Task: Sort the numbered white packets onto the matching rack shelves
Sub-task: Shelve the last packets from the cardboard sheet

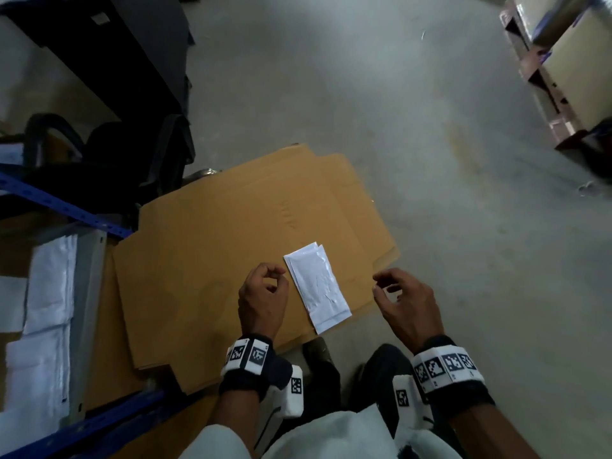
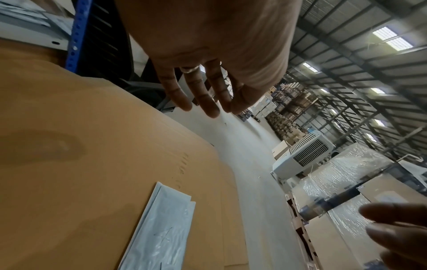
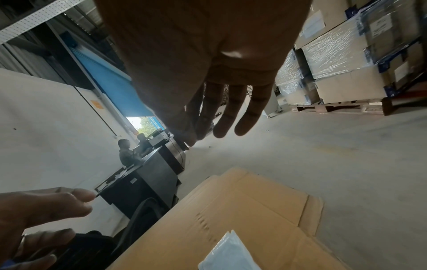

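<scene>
A small stack of white packets (image 1: 318, 288) lies on flattened brown cardboard (image 1: 212, 260) on the floor; a pen mark shows on the top one (image 2: 161, 235), and a corner shows in the right wrist view (image 3: 227, 254). My left hand (image 1: 265, 289) hovers just left of the stack, fingers loosely curled, holding nothing. My right hand (image 1: 400, 299) hovers to the stack's right, also loosely curled and empty. Neither hand touches the packets. A blue-framed rack (image 1: 66, 207) with white packets (image 1: 46, 309) on its shelf stands at the left.
A black chair (image 1: 109, 154) and dark desk (image 1: 109, 44) stand behind the rack. Wrapped cartons on a pallet (image 1: 569, 71) sit at the far right. Grey concrete floor (image 1: 397, 127) lies beyond the cardboard. People sit at a desk (image 3: 131, 153) far off.
</scene>
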`<state>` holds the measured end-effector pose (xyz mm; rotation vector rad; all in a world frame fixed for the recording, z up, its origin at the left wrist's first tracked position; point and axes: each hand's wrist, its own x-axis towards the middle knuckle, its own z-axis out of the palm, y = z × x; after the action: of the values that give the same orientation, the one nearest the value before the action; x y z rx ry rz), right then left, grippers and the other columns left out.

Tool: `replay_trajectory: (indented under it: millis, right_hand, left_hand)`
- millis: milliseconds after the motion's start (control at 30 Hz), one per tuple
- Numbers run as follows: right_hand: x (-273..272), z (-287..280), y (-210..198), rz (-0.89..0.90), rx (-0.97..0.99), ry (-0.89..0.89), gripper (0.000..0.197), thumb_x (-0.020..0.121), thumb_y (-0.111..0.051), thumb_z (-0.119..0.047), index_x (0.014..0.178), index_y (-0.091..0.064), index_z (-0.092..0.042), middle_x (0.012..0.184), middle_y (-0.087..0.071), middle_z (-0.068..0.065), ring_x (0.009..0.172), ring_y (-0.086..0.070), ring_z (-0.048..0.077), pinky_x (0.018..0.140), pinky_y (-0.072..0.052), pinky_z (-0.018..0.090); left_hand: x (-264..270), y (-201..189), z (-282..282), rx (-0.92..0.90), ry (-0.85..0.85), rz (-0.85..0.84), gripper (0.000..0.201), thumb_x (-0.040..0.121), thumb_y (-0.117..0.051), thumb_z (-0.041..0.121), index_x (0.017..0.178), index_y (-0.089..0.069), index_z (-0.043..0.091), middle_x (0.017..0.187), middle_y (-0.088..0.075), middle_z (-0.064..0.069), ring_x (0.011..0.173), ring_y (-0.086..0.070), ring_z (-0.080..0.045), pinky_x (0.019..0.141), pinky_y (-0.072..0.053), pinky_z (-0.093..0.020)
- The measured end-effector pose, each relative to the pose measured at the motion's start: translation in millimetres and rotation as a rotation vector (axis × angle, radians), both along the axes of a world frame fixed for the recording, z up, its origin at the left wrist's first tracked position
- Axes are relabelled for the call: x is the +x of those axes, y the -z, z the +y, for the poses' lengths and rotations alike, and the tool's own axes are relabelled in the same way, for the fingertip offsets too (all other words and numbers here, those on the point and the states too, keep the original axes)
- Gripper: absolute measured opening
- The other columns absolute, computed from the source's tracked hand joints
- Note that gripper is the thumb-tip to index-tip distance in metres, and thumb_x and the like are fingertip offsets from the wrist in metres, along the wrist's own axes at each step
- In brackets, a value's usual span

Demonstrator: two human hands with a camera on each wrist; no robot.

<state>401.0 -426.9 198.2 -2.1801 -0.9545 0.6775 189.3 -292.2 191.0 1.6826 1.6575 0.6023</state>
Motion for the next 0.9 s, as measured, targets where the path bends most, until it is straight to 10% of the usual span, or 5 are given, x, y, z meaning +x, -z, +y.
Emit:
replay_trajectory:
  millis: [467,667,900]
  right_hand:
    - [48,93,30,-0.010,-0.143,-0.243,0.017,0.091,-0.070,-0.030,0.106,-0.067,-0.036,0.114,-0.054,-0.020,0.090,-0.062,0.005,0.071,-0.054,0.032]
    - [74,119,85,0.025,-0.267,-0.302,0.016,0.092,-0.067,-0.028,0.107,-0.066,-0.035,0.109,-0.063,-0.017,0.090,-0.063,0.007,0.077,-0.056,0.032]
    - [69,131,175,0.075,-0.506,-0.372,0.018,0.091,-0.064,-0.035,0.108,-0.066,-0.033,0.102,-0.072,-0.015,0.094,-0.068,0.017,0.082,-0.055,0.032]
  left_hand:
    - [34,31,51,-0.029,-0.017,0.050,0.017,0.086,-0.070,0.015,0.088,-0.067,0.032,0.086,-0.067,0.016,0.070,-0.064,-0.006,0.061,-0.053,-0.027]
    - [56,89,64,-0.146,-0.051,0.099,0.022,0.087,-0.068,0.019,0.087,-0.066,0.041,0.078,-0.064,0.016,0.075,-0.063,-0.016,0.074,-0.056,-0.035]
    - [66,197,50,-0.481,-0.182,0.045,0.024,0.091,-0.070,0.025,0.113,-0.073,0.017,0.106,-0.073,-0.007,0.094,-0.067,-0.023,0.087,-0.056,-0.037]
